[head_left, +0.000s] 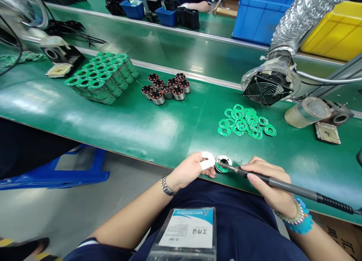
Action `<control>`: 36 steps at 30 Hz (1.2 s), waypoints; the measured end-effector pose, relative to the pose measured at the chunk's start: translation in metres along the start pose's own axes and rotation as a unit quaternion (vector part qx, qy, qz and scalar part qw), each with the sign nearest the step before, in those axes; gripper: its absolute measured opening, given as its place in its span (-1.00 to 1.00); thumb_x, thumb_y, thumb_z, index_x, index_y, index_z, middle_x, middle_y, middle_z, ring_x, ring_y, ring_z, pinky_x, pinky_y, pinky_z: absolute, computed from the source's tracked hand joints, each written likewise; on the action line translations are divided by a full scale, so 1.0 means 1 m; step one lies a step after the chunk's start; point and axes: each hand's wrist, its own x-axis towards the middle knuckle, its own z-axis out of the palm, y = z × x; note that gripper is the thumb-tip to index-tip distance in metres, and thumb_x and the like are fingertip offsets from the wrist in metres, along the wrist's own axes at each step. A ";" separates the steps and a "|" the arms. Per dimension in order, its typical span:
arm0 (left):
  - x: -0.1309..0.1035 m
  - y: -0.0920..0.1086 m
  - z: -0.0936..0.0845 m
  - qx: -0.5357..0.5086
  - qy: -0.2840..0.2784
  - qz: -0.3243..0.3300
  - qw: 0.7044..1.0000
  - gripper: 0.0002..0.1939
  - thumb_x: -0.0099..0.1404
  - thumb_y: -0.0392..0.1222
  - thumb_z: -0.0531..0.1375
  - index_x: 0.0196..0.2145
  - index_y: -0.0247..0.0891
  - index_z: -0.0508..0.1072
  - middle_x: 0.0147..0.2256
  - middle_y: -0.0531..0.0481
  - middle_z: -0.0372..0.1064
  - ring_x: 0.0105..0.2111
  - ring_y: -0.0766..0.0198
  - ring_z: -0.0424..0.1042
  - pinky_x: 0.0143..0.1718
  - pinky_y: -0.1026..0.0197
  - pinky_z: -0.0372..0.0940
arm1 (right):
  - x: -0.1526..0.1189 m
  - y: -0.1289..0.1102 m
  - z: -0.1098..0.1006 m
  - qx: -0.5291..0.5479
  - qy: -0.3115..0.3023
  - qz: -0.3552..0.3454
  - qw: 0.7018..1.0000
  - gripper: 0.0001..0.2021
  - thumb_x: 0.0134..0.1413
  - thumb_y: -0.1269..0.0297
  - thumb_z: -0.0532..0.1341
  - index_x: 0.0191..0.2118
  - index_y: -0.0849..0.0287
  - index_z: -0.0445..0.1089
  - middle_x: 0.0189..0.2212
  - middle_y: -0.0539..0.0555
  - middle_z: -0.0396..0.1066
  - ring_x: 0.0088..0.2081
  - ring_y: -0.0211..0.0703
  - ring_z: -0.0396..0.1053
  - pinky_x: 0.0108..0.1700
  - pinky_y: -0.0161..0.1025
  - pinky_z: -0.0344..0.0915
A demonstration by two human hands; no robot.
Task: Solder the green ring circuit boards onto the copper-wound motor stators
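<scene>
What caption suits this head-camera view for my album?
At a green bench, the right hand holds a soldering iron over a round part, the left hand at its edge.

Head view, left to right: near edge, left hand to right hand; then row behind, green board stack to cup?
Near edge: left hand → round part → right hand holding a soldering iron. Behind: green board stack → copper-wound cores → loose green boards → translucent cup.

1 soldering iron (296, 190), 9 clustered motor stators (167, 92), 1 yellow bin (336, 31), 1 badge (186, 231)
</scene>
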 end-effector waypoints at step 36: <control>-0.003 0.000 0.007 0.001 0.032 -0.004 0.999 -0.74 0.08 -0.07 0.26 -0.47 -0.34 0.35 -0.54 0.00 0.39 -0.51 0.35 0.40 -0.36 0.26 0.30 | 0.008 0.040 -0.128 -0.307 0.121 -0.021 0.944 -0.89 0.06 0.34 0.20 -0.24 0.09 0.36 -0.54 0.00 0.38 -0.53 -0.29 0.37 -0.45 -0.32 0.28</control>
